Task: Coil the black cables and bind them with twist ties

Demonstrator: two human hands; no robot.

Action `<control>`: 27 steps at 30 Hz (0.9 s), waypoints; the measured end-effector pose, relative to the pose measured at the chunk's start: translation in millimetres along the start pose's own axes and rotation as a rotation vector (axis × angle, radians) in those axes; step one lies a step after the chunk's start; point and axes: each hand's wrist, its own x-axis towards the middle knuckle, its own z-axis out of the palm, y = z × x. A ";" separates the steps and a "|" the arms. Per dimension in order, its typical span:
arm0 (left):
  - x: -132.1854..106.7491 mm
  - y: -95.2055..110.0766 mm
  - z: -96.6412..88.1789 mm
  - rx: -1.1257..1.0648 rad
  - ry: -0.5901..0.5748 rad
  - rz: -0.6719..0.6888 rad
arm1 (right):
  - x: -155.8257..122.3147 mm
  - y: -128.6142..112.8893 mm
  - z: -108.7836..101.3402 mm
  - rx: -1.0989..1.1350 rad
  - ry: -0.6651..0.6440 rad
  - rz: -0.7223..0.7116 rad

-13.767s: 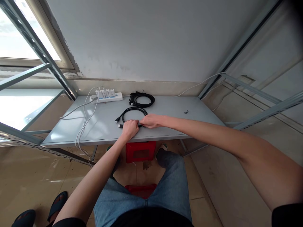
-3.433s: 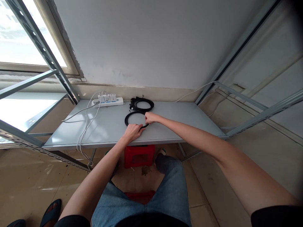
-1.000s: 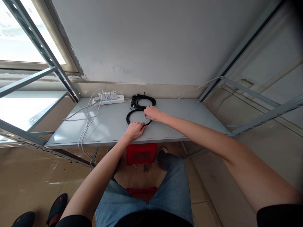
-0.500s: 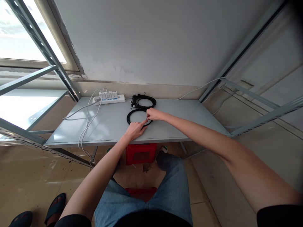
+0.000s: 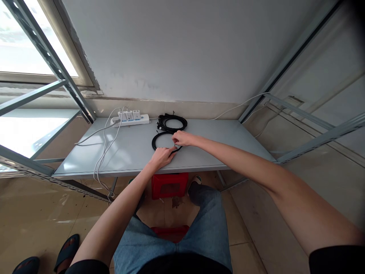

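A black cable wound into a small coil point(image 5: 158, 139) lies on the grey metal shelf point(image 5: 134, 152) in front of me. My left hand point(image 5: 162, 156) presses down on the near side of the coil, fingers curled over it. My right hand point(image 5: 180, 137) pinches the coil's right side, fingers closed on the cable. A second, thicker bundle of black cables point(image 5: 172, 123) lies just behind, near the wall.
A white power strip point(image 5: 129, 118) with plugs sits at the back left, its white cords point(image 5: 100, 152) trailing over the shelf's front edge. Slanted metal frame bars stand at both sides. A red stool point(image 5: 169, 185) is under the shelf. Dark sandals lie on the floor at lower left.
The cable went from a loose loop with free ends to a tight coil. Over the last second my right hand shifted slightly along the coil's right side; the left stayed put.
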 end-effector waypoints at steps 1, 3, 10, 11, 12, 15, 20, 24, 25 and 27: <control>0.0 0.3 -0.2 -0.002 -0.004 -0.007 | -0.9 -2.5 -1.4 0.002 -0.024 0.006; 0.0 0.7 -0.4 -0.012 -0.009 -0.024 | -2.1 -8.3 -4.2 0.038 -0.093 0.007; 0.5 -1.2 0.7 0.005 -0.006 0.006 | 4.5 -23.4 -16.7 0.099 -0.321 0.094; 0.6 -1.6 0.8 0.010 -0.007 0.009 | 5.6 -24.0 -18.9 0.094 -0.342 0.098; 0.7 -1.9 0.8 0.012 -0.006 0.011 | 6.2 -24.4 -21.1 0.088 -0.361 0.101; 1.0 -2.7 1.4 0.010 -0.005 0.012 | 5.3 -24.7 -26.9 0.054 -0.394 0.120; 0.9 -2.8 1.3 0.033 -0.008 0.023 | -4.1 -26.1 -33.9 0.062 -0.414 0.117; 0.5 -1.7 -0.8 0.032 -0.019 0.032 | -14.8 -31.5 -29.3 -0.001 -0.449 0.078; 0.6 -1.4 -1.0 0.033 -0.020 0.034 | -17.4 -33.2 -25.1 -0.036 -0.444 0.060; 1.0 -1.1 -0.5 0.040 -0.019 0.033 | -22.3 -36.0 -12.9 -0.124 -0.374 0.027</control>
